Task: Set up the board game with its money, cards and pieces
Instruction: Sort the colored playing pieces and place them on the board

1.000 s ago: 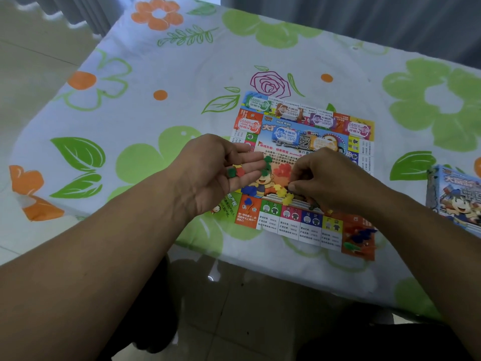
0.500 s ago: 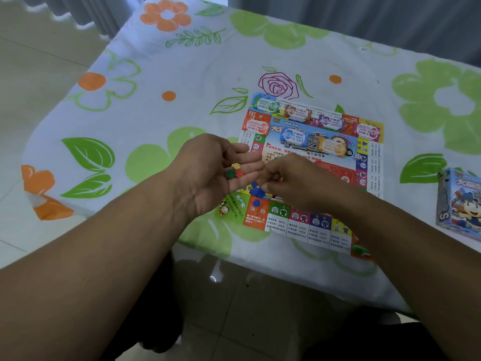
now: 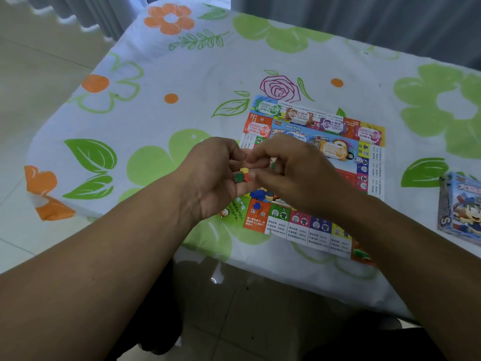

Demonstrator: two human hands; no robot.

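The colourful game board lies flat on the table. My left hand is palm up over the board's left edge, with small green, red and yellow pieces lying on its fingers. My right hand hovers right against it, its fingertips over the left palm, and pinches a small green piece. Blue pieces lie on the board just below my hands. Stacks of play money sit along the board's far side, and an orange stack lies in the middle. A white die rests near the right edge.
The blue game box stands at the table's right. A green piece lies on the board's near right corner, close to the table edge. The flowered tablecloth spreads out to the left, with tiled floor beyond it.
My right hand has risen from the board's lower middle to the left palm, now with a green piece between its fingers. The left hand has stayed put.
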